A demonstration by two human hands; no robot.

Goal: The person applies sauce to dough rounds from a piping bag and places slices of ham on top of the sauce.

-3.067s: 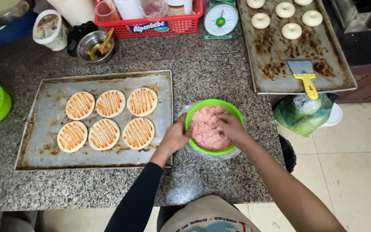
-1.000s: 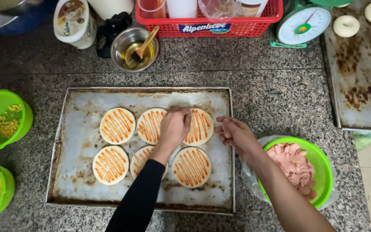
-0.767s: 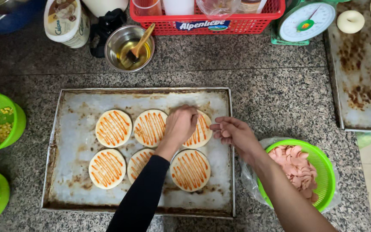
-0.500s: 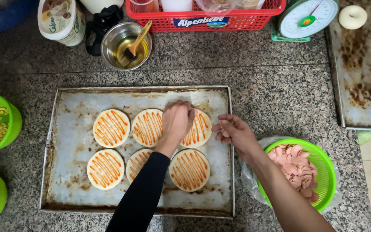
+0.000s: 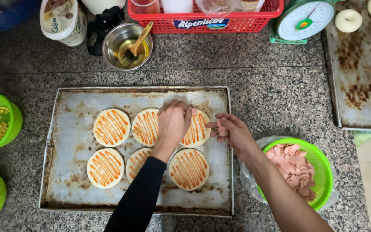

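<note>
Nearest me, a green bowl of pink sausage slices [image 5: 296, 165] sits by my right arm, within easy reach. My right hand [image 5: 232, 131] pinches what seem to be slices over the baking tray [image 5: 65, 129] edge. My left hand [image 5: 173, 122], fingers curled, presses on the top-right sauced dough round [image 5: 196, 129]. Beyond on the bench [image 5: 258, 86], an oil bowl [image 5: 126, 46].

Worn, stained matt metal baking tray [image 5: 69, 141]; speckled polished granite counter [image 5: 271, 90]; glossy green plastic bowl [image 5: 325, 172]; shiny steel bowl [image 5: 117, 43].
</note>
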